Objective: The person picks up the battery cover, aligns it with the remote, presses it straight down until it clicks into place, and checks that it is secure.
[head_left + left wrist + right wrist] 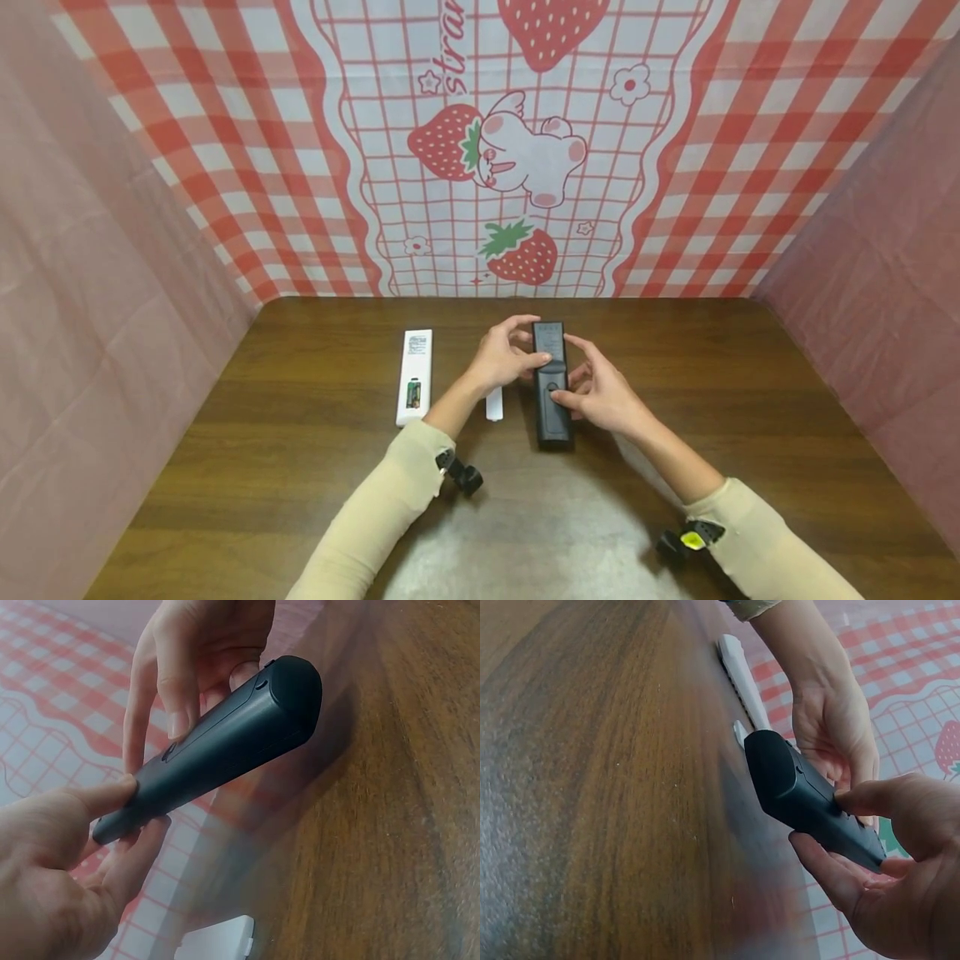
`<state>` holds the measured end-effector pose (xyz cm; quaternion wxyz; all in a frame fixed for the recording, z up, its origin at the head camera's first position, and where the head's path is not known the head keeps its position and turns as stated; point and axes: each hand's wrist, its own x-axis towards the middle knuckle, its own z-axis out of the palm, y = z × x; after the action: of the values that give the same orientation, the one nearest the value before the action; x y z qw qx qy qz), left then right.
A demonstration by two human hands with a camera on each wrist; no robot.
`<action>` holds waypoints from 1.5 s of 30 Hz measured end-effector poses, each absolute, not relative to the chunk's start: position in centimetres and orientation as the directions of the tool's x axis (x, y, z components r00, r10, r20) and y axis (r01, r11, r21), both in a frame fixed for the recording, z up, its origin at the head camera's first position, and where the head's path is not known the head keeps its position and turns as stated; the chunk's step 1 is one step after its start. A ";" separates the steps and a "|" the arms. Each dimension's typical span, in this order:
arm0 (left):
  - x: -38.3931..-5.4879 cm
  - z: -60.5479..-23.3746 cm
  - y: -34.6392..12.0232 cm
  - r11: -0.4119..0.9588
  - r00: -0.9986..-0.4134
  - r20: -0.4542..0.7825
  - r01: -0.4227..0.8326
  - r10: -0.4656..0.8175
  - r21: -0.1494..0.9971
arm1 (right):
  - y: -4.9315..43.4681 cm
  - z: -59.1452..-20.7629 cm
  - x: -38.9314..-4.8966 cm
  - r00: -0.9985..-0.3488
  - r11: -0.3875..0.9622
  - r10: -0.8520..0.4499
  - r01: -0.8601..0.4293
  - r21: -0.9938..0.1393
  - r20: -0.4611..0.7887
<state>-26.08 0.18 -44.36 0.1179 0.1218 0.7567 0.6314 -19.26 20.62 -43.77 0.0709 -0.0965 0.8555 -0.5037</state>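
Note:
A black remote control (553, 423) is held above the table with its back face up and its long side pointing away from me. My left hand (501, 358) grips its far part, thumb across the back and fingers underneath. From the right side, my right hand (609, 400) holds it too, the thumb resting on the battery cover near a small round notch. That cover appears seated on the remote in the left wrist view, where the remote's blunt near end (296, 697) shows. Some fingertips of both hands are hidden beneath or behind the remote.
To the left lies a white remote control (415, 358), back up, with batteries (414, 393) visible in its uncovered compartment. A white battery cover (494, 406) lies between it and the black remote. Behind the wooden table (300, 500) hangs a strawberry-patterned cloth (675, 250).

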 end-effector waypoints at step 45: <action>-25.6 -45.5 0.6 0.321 -0.927 -0.103 0.020 0.360 0.947 | 20.5 -44.5 -19.5 -0.963 0.562 -0.220 0.002 -0.827 -0.152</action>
<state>-25.61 0.60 -45.53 0.1491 0.1188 0.7989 0.5705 -19.50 20.48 -44.51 0.1200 -0.0622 0.8755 -0.4639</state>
